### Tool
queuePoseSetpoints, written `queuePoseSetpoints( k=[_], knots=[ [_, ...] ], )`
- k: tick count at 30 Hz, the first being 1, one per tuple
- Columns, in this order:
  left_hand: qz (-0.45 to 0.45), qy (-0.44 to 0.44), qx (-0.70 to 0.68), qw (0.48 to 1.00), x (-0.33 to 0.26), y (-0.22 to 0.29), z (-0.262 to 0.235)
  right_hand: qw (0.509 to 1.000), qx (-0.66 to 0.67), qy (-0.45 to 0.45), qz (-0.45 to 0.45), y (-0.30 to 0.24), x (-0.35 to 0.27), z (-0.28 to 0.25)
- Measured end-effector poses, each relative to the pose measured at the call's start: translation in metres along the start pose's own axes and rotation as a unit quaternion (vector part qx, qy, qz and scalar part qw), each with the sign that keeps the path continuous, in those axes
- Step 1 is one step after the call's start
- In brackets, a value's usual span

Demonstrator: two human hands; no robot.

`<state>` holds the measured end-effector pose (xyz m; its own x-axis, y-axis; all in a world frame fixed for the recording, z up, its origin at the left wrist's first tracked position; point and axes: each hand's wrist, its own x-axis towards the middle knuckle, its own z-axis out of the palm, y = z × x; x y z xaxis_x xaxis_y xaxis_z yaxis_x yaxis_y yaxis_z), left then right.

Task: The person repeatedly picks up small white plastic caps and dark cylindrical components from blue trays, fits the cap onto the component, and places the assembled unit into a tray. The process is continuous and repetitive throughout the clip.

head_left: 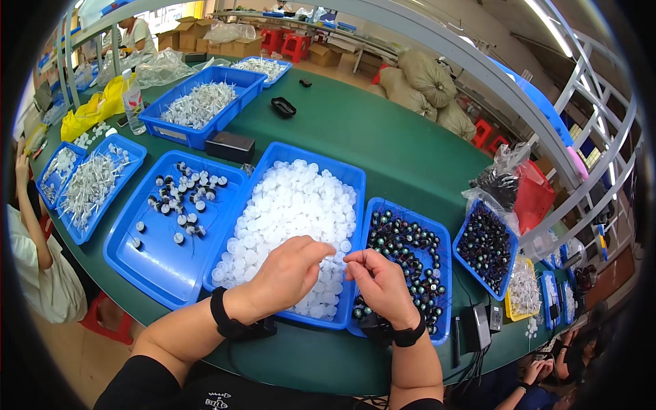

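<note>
My left hand (288,272) is over the tray of white plastic caps (297,198), fingers bent together at the tips. My right hand (380,281) faces it with thumb and forefinger pinched, above the tray's right edge. The fingertips of both hands nearly meet, and whatever small thing they hold is too small to tell. Right of the cap tray, a blue tray (444,273) holds dark round parts with green tops and thin wires. On the left, another blue tray (147,256) holds scattered black parts topped with white caps.
A blue bin (179,133) of white stemmed pieces stands behind, beside a black box (230,146) and a bottle (132,102). Far right are a tray of dark wired parts (484,247) and a yellow tray (522,290). A metal rail (478,65) spans overhead. Other people sit at both sides.
</note>
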<state>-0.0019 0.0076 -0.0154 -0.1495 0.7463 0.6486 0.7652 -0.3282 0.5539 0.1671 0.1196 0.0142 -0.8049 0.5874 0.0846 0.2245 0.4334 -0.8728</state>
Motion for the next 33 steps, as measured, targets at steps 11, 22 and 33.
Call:
queuePoseSetpoints(
  k=[11,22,33],
  knots=[
    [-0.159,-0.027,-0.109,0.981,0.002,0.01,-0.002,0.991,-0.065,0.032,-0.113,0.002,0.002,0.0],
    [-0.126,-0.073,-0.129,0.981,-0.001,0.004,-0.001,0.983,-0.047,0.112,-0.136,-0.01,-0.002,-0.003],
    [-0.141,-0.077,-0.204,0.966,-0.003,0.003,0.002,0.963,-0.076,0.155,-0.206,-0.008,-0.001,0.007]
  ],
)
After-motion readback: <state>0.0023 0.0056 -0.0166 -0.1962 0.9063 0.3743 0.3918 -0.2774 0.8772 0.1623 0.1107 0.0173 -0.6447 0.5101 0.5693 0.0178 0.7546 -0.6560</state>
